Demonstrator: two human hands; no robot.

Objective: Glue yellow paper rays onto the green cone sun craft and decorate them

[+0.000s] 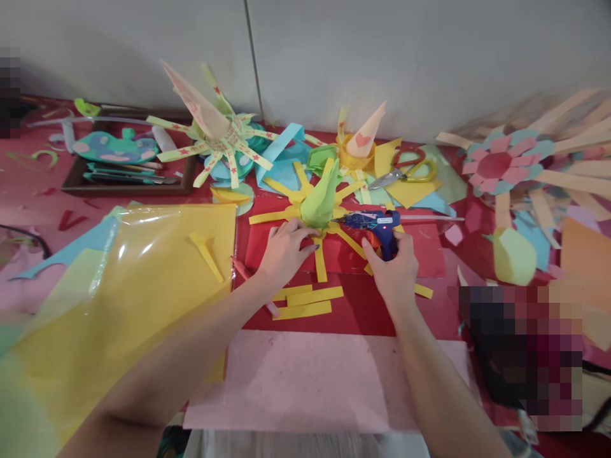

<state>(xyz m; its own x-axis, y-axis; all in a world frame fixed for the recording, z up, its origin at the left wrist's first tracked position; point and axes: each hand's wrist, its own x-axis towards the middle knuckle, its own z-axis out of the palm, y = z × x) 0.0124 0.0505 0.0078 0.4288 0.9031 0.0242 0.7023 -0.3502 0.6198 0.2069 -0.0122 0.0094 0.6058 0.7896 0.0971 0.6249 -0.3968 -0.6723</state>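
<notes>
A green paper cone (319,202) stands at the middle of a yellow paper piece with strips (267,217) spreading out around it. My left hand (287,251) is at the lower left of the cone, its fingers closed together on the yellow paper near the cone's base. In my right hand (394,264) is a blue glue gun (377,221), its nozzle pointing left at the foot of the cone. Several loose yellow strips (315,296) lie just below, beside a pink pen (241,268).
Behind are a star-patterned cone piece (217,137), a cone with a heart (365,137) and scissors (415,170). A brown tray (79,189) with tools stands back left. Yellow sheets (167,273) lie left; a petalled paper flower (496,164) is right.
</notes>
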